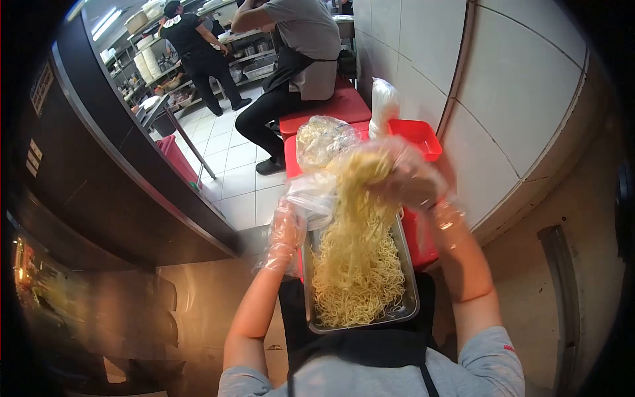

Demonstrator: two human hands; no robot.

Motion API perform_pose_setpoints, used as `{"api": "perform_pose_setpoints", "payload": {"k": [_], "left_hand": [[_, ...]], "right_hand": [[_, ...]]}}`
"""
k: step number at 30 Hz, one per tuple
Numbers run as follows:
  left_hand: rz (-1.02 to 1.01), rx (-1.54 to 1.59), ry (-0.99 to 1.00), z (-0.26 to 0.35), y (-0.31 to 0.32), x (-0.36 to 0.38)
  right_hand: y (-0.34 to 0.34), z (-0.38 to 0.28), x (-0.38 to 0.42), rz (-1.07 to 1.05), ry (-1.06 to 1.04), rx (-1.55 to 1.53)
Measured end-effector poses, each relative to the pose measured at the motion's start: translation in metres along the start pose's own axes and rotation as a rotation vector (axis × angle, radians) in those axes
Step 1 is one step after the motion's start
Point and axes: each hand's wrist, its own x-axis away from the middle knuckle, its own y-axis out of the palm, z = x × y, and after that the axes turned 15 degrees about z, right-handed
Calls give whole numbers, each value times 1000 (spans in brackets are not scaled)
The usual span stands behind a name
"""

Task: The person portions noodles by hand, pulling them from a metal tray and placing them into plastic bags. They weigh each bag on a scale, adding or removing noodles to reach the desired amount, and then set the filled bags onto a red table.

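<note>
My right hand (415, 182), in a clear plastic glove and blurred by motion, grips a clump of noodles (362, 192) lifted above the tray. Long strands hang from it down to the pile below. My left hand (286, 228), gloved too, is closed on a clear plastic bag (312, 197) at the tray's far left corner. Thin yellow noodles (360, 284) fill most of the metal tray (414, 301), which rests close to my lap. Just past the hands sits another clear bag (324, 140) with pale contents.
A red basket (423, 137) and a white roll of plastic bags (383, 109) stand at the back of the red bench (337, 106). One person (304, 53) sits on it; another (198, 56) stands by shelves. A tiled wall (489, 86) is right, a dark counter (119, 165) left.
</note>
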Motion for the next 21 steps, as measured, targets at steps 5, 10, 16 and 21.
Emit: {"api": "perform_pose_setpoints", "payload": {"k": [5,10,16,21], "left_hand": [[62,69,85,0,4,4],[23,11,51,-1,-5,4],[-32,-72,83,-3,-16,-3],[-100,-111,93,28,-22,-12]], "right_hand": [[-25,-89,-41,244,256,-274],[-2,-65,-8,192,397,-339],[78,80,94,-685,599,545],[136,84,127,-575,823,948]]}}
